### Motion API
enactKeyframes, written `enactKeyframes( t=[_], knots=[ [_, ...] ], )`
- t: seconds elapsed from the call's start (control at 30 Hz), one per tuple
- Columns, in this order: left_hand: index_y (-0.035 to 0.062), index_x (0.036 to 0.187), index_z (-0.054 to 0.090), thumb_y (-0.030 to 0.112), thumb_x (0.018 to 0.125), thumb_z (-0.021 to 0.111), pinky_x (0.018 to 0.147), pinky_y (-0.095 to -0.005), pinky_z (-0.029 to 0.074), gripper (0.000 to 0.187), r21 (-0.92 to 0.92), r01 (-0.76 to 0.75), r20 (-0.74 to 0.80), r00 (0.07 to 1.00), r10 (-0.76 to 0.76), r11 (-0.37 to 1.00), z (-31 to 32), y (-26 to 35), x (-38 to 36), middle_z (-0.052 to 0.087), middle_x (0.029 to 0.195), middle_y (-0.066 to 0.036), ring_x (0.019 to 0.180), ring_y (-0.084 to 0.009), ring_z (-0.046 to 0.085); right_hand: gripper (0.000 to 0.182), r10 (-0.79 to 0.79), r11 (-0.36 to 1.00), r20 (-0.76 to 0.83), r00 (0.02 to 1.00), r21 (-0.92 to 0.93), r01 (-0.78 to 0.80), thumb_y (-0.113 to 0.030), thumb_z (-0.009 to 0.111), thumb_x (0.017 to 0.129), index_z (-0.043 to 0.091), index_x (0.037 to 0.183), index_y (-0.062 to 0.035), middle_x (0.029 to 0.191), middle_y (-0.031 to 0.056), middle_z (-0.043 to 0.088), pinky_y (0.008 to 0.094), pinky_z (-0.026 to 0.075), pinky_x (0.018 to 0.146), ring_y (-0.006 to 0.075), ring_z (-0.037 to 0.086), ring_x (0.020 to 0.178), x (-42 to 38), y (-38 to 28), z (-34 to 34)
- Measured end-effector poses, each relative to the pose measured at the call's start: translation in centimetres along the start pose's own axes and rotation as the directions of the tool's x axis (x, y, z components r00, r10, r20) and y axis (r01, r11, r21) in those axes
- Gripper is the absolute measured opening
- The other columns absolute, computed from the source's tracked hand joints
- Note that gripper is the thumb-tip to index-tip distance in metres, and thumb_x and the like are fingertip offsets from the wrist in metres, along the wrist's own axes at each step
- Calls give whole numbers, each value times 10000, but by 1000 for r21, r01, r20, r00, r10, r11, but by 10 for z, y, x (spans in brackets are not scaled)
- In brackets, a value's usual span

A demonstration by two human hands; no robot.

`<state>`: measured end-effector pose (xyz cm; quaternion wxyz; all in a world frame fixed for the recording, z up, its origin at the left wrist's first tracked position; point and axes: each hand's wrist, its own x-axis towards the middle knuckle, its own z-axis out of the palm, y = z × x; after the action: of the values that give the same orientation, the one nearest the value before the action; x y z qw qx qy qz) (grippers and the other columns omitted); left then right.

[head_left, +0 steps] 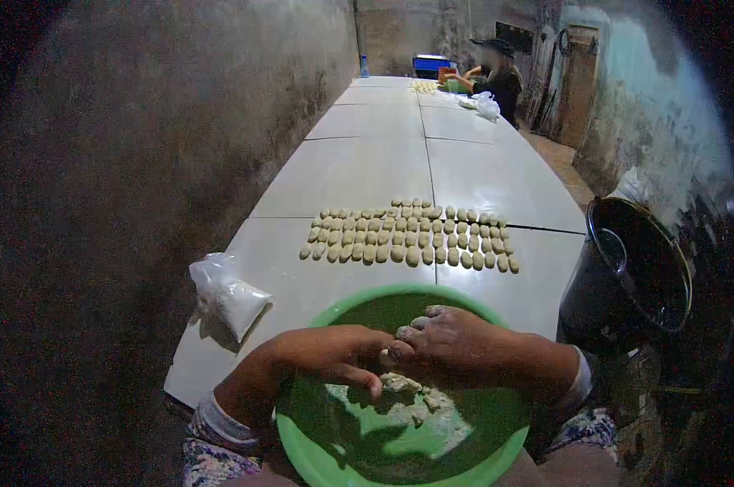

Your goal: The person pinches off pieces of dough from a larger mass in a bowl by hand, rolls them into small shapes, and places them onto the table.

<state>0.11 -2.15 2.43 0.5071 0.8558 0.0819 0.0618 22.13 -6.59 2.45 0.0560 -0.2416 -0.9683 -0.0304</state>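
My left hand [342, 355] and my right hand [448, 345] meet over a green basin [302, 442]. A small pale bit of dough [385, 355] shows between them, mostly covered by the fingers. The right fingers are curled and dusted white; the left fingers reach under them, with the left thumb pointing down, apart. Below, loose lumps of dough [415, 403] and white smears lie in the basin. Beyond its far rim, several rows of small oval dough pieces [411, 237] are laid out on the white table [367, 174].
A knotted clear bag of white powder [241, 307] lies at the left table edge. A black bucket [626, 280] stands at the right. Far off, a person [501, 81] sits near a blue crate [432, 63] and more dough pieces [424, 86]. A wall [180, 122] runs along the left.
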Motion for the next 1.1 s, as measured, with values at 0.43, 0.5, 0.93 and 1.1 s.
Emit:
enactKeyframes(
  t=[0.43,0.5,0.93,1.1],
  knots=[
    [-11,879,515,297,969,408,613,-368,421,338,29,70,-59,996,-68,997,2,-34,3,521,671,-116,617,-209,475,346,68,994,-116,991,-78,-77,-343,582,841,532,1049,-72,899,78,588,365,471,696,235,605,830,2,-6,-8],
    [-22,834,517,310,976,388,616,-354,426,383,-23,58,-84,995,-60,998,5,-21,2,517,650,-105,614,-195,480,339,64,991,-62,996,-116,-71,-333,575,846,530,1054,-70,892,76,588,361,468,701,236,603,828,2,-4,-5],
    [48,1276,483,412,983,338,790,-367,464,489,139,70,1,997,-71,988,-1,-23,2,596,938,-163,837,-253,587,252,-34,990,-22,999,-138,30,-203,483,862,503,1060,-48,843,64,562,377,451,687,251,597,809,-3,0,0],
    [45,1241,495,234,969,342,742,-345,473,365,113,139,-40,990,-136,984,-1,-30,5,587,873,-139,772,-222,570,381,106,994,-13,994,-37,-107,-368,550,856,509,1081,-63,935,82,580,360,461,752,239,592,867,3,6,-6]
  ],
)
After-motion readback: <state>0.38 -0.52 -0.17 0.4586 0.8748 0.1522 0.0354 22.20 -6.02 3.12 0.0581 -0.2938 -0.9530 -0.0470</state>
